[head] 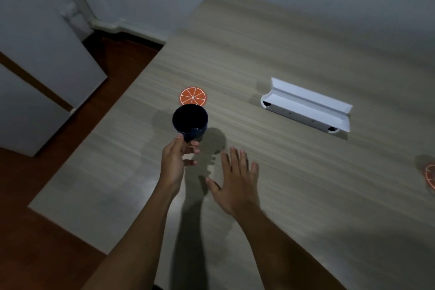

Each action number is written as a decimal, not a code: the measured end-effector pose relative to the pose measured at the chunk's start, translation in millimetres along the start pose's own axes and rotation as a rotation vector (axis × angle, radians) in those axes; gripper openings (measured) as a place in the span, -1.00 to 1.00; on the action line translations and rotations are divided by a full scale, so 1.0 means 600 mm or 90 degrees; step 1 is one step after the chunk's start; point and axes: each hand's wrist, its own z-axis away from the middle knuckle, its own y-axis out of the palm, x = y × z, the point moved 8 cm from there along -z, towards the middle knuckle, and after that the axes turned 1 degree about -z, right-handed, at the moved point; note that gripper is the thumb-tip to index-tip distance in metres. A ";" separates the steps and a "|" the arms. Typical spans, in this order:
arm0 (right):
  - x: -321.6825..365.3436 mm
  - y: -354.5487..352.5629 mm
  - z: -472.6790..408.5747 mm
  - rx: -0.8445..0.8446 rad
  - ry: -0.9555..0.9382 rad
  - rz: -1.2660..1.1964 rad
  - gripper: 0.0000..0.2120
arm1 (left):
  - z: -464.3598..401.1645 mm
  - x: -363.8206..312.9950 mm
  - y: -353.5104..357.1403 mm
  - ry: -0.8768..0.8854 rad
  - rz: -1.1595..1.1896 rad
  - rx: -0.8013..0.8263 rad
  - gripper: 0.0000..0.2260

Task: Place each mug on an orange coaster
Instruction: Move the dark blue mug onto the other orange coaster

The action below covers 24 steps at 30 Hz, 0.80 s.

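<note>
Pale wood-grain laminate covered the desk (294, 172), which stood against a grey wall in a dim room, with dark red flooring beyond its left edge. Near that left edge lay a round orange coaster printed like a citrus slice (193, 96), bare. Just short of it, the left hand (175, 160) pinched the handle of a dark blue glazed mug (190, 120), held upright and apparently clear of the desk, its rim overlapping the coaster's near side from this angle. The right hand (235, 183) hovered beside it, fingers spread and holding nothing. A second orange slice coaster (430, 176) showed at the right edge of view, mostly cut off. An open white cardboard box (306, 106) lay toward the far side. No mug sat on a coaster yet; this one seemed about to land, and no other mug was visible.
</note>
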 end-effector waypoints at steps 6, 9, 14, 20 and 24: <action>0.005 0.035 -0.037 -0.028 0.045 -0.005 -0.17 | -0.102 -0.025 -0.028 0.003 0.014 -0.031 -0.68; 0.004 0.037 -0.038 -0.030 0.044 -0.008 -0.17 | -0.142 -0.019 -0.030 -0.007 0.019 -0.039 -0.67; 0.001 0.037 -0.043 -0.028 0.055 -0.018 -0.17 | -0.197 -0.016 -0.013 0.003 0.047 -0.041 -0.67; -0.001 0.039 -0.044 -0.031 0.055 -0.022 -0.17 | -0.243 -0.042 0.019 0.035 0.064 -0.032 -0.64; -0.002 0.040 -0.044 -0.032 0.059 -0.030 -0.18 | -0.261 -0.045 0.031 0.032 0.041 -0.022 -0.65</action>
